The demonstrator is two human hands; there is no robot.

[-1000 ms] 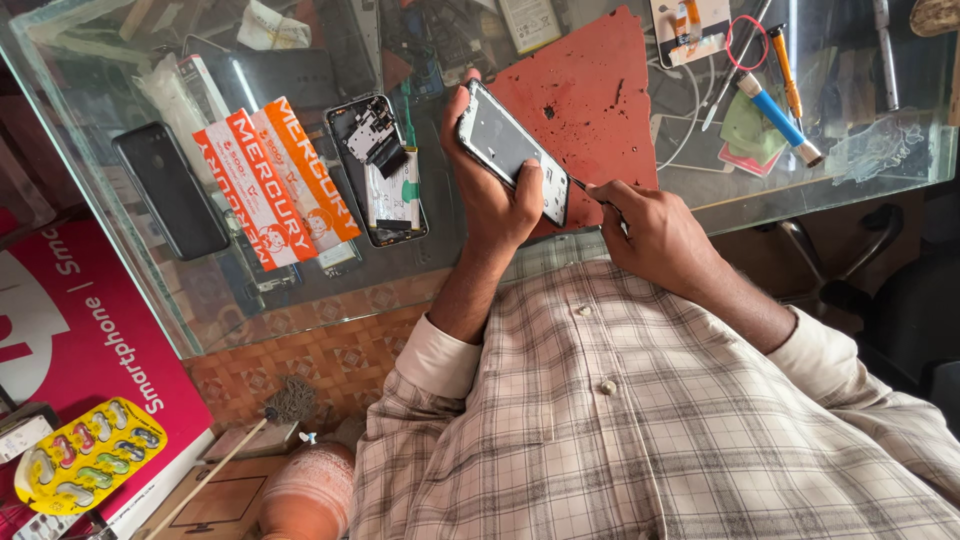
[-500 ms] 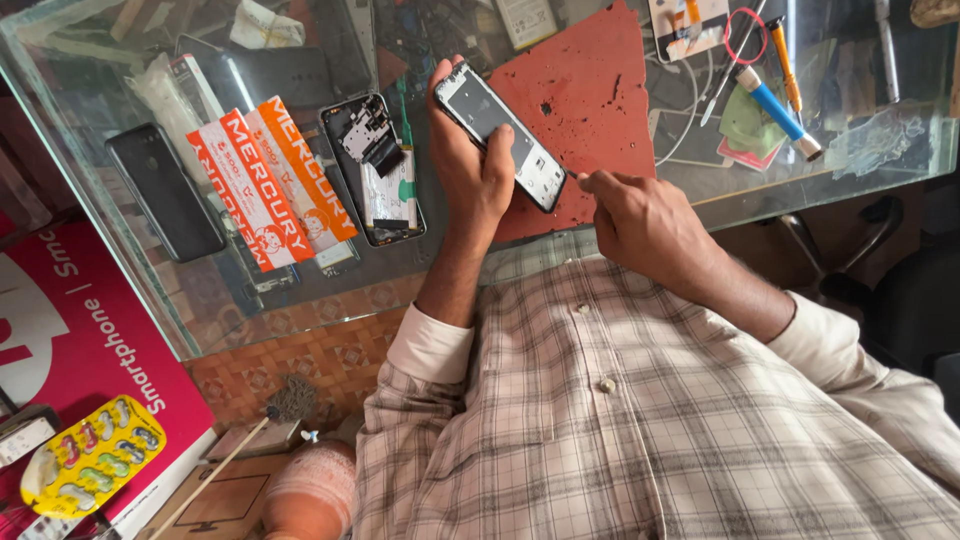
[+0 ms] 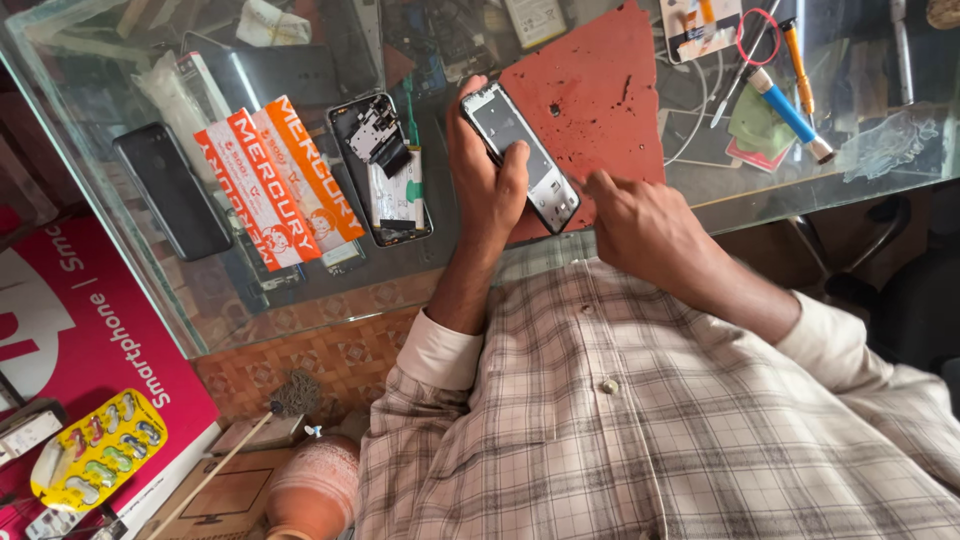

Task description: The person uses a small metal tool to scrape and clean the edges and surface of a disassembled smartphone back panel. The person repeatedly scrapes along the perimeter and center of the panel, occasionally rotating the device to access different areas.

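- Fingers of your left hand (image 3: 487, 190) wrap around a small phone (image 3: 520, 156), thumb pressed on its lower face — clamped on it, holding it tilted above the glass counter (image 3: 330, 280).
- Your right hand (image 3: 640, 222) sits just beside the phone's lower end, fingers curled together and the tips close to the phone's corner; whether they pinch anything you cannot tell from this angle.
- That phone hangs over the edge of a red mat (image 3: 600, 90) lying on the glass.
- Left of your left hand lies an opened phone (image 3: 385, 170) with its insides showing, and beside that a fan of orange and white packets (image 3: 275, 175).
- Farther left — a dark phone (image 3: 172, 190) lies flat.
- Right of the mat, a blue-handled tool (image 3: 785, 105) and an orange one (image 3: 797, 50) rest on the counter.
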